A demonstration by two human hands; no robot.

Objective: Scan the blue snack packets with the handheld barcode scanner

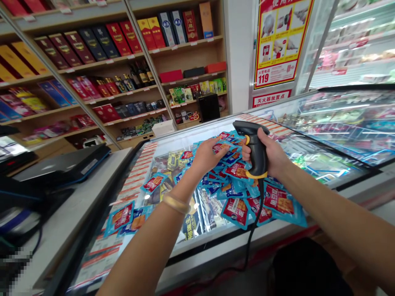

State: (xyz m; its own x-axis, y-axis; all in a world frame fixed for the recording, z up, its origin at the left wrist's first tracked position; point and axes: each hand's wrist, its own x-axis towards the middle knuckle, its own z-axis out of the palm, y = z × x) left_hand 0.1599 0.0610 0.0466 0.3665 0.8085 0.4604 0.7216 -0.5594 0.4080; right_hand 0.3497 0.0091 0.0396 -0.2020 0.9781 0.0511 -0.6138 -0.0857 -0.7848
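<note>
Right hand (271, 154) grips a black plastic scanner (254, 148); left hand (206, 155) lies spread on glossy blue snack packets (236, 181)

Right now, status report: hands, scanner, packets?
Right hand gripping barcode scanner, aimed down. Left hand on snack packets piled on freezer lid. Scanner cord hangs clear.

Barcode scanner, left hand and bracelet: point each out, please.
barcode scanner (257, 154), head view, on its black handle.
left hand (207, 155), head view, back of the hand, over the snack packets.
bracelet (176, 204), head view, band on the left wrist.
</note>
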